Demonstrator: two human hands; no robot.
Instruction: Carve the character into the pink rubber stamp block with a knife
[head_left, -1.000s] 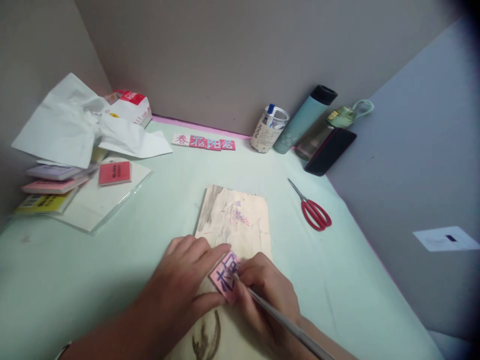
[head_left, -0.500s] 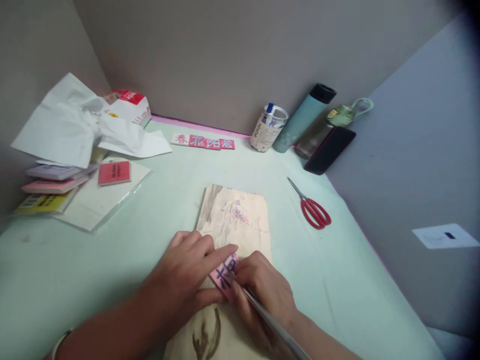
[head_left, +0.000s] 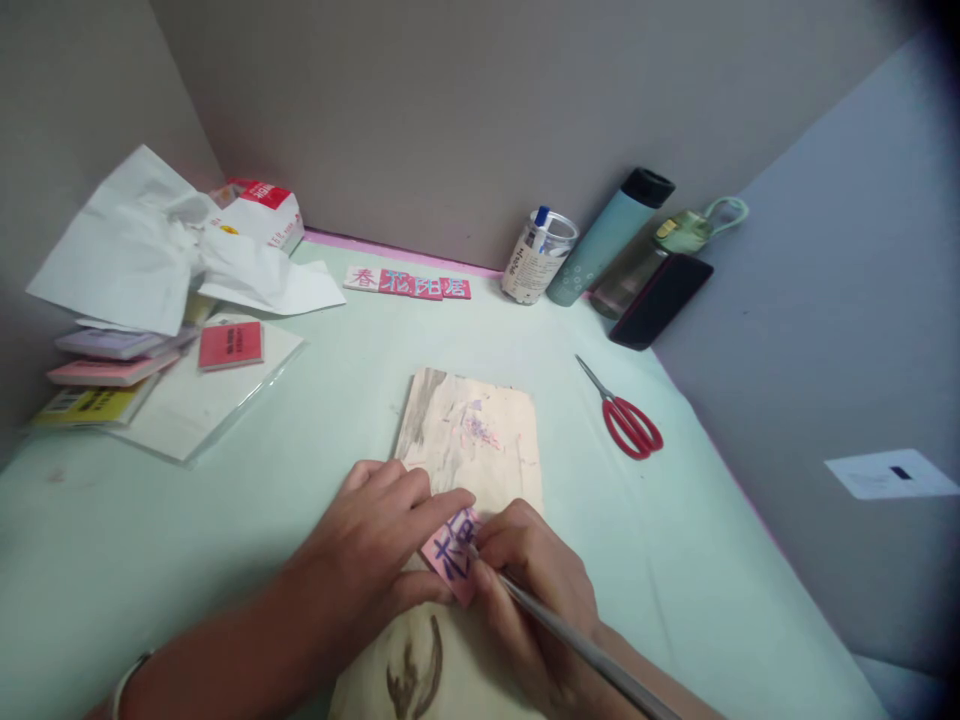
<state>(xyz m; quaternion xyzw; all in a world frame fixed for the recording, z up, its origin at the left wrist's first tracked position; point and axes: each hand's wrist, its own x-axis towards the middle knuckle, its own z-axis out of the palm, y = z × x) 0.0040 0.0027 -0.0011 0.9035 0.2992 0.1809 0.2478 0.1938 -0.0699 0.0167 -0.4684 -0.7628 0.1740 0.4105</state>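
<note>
A small pink rubber carving block (head_left: 454, 565) with a dark purple written character lies on a worn wooden board (head_left: 506, 465). My left hand (head_left: 390, 530) holds it down, with the index finger along its far edge and the thumb at its near side. My right hand (head_left: 536, 590) grips a slim silver carving knife (head_left: 577, 650) like a pen. The tip meets the block's face near the right part of the character, though the fingers partly cover it. Purple and pink shavings (head_left: 480, 430) lie on the far part of the board.
Red-handled scissors (head_left: 631, 425) lie right of the board. Four-character carved blocks (head_left: 409, 284) line the back; beside them stand a pen can (head_left: 536, 265), a teal flask (head_left: 611, 235), a green-lidded bottle (head_left: 682, 232) and a phone (head_left: 660, 300). Papers (head_left: 124, 250) and rubber blocks (head_left: 231, 345) are piled left.
My right hand and the carving knife have shifted slightly right, uncovering more of the block's near corner. My left hand stays pressed on the block.
</note>
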